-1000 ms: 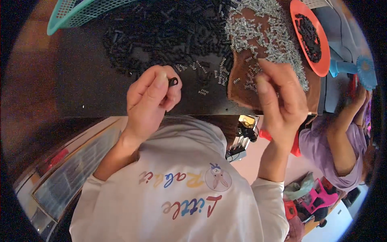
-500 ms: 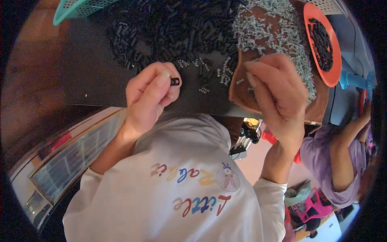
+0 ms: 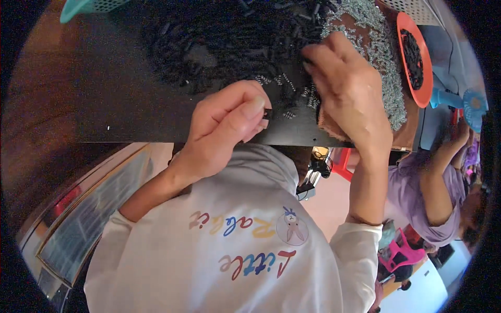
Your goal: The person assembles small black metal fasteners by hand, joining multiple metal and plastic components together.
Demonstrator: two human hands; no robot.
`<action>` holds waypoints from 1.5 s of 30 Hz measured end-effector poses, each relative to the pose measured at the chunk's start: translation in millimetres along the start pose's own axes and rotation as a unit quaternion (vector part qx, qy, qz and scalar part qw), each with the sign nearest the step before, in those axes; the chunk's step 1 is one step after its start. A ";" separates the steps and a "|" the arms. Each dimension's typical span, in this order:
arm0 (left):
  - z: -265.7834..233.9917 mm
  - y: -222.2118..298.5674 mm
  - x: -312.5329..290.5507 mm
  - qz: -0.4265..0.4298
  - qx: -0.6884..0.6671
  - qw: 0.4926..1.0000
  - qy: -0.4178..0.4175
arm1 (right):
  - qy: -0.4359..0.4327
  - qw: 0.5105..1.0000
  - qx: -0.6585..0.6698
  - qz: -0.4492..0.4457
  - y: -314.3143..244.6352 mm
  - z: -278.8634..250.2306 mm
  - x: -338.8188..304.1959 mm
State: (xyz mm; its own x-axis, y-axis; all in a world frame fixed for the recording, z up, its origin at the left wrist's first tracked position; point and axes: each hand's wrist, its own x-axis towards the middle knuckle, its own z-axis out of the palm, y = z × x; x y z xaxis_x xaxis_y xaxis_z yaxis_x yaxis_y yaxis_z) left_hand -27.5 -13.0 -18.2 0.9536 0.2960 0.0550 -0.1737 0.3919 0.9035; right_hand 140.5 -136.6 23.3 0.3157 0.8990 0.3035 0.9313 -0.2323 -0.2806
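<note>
My left hand [image 3: 229,122] is closed near the table's front edge. Between its thumb and fingers sits a small black plastic part [image 3: 267,113], mostly covered by the fingertips. To the right, my right hand [image 3: 349,88] reaches over the border between a wide pile of small black plastic pieces [image 3: 235,49] and many small silvery coil springs [image 3: 391,83]. Its fingertips point at the black pieces and are smeared by motion, so whether they pinch anything is unclear. A few loose springs [image 3: 288,115] lie on the dark table between my hands.
The springs lie on a brown cloth [image 3: 409,130]. Beyond it stand an orange dish [image 3: 425,96] holding black pieces and a blue fan-like object [image 3: 473,107]. A teal basket [image 3: 77,7] and a white basket [image 3: 415,13] edge the far side. A person in purple [image 3: 417,193] sits at right.
My right hand has moved away from me and slightly left, from the cloth toward the black pile. My left hand has shifted right, still holding the black part. The view has moved slightly.
</note>
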 end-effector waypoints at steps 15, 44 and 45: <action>-4.8 12.2 4.2 0.027 0.050 0.997 -0.047 | -0.111 0.992 -0.036 0.039 -26.6 -13.3 13.0; -7.4 18.5 4.0 -0.004 -0.068 0.997 -0.038 | -0.013 0.972 0.227 0.055 -29.1 -18.9 10.2; -7.4 18.8 4.2 -0.004 -0.068 0.997 -0.039 | -0.008 0.966 0.255 0.052 -32.3 -20.6 9.5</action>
State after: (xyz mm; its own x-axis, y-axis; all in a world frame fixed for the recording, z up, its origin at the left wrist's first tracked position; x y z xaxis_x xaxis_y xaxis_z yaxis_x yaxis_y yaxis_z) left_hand -28.6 2.0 -4.1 0.9704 0.2260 0.0854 -0.1926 0.5103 0.8382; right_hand 117.1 -128.1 54.0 0.3966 0.8871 0.2361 0.6826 -0.1131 -0.7219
